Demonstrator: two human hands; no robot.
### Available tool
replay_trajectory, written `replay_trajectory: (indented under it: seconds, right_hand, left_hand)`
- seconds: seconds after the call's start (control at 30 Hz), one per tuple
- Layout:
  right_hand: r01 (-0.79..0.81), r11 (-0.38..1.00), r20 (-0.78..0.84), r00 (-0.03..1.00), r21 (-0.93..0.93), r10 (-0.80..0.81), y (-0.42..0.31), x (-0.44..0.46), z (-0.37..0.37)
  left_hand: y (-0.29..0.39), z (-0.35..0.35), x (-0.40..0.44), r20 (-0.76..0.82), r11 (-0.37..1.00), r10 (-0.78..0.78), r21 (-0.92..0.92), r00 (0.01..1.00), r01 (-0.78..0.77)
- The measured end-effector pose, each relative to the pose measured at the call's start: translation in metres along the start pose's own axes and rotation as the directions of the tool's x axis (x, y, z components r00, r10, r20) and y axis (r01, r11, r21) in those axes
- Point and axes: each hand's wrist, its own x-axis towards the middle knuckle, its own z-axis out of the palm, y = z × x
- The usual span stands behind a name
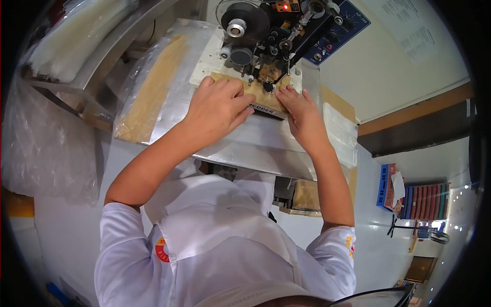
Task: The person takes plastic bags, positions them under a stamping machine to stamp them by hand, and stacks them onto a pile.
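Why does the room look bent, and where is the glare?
In the head view, straight lines bow and the corners go black, probably from a wide-angle lens; in the head view, pale glare streaks the shiny silver-grey worktable; in the head view, the bare left hand and bare right hand show no obvious blur.

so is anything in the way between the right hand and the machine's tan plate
Nothing visible: the right hand is at the right end of the tan plate, and the left hand is at its other end, not between them.
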Motion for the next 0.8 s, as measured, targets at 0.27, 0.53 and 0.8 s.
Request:
replay_trajectory:
  seconds: [0.27,0.53,0.8]
  right_hand:
    - [0.025,0.999,-0.011,1.000,0.026,-0.025,0.018,0.015,0.001]
    - [0.061,0.998,-0.065,0.996,-0.023,-0.062,0.021,0.017,0.005]
    - [-0.196,0.956,-0.378,0.920,-0.219,0.102,0.064,-0.045,-0.016]
  left_hand:
    - [-0.009,0.010,0.009,-0.004,1.000,-0.011,0.001,1.000,0.011]
    - [-0.008,0.006,0.010,0.029,0.999,-0.018,0.028,0.999,0.017]
    - [0.009,-0.031,-0.014,0.291,0.987,-0.043,-0.134,0.956,0.086]
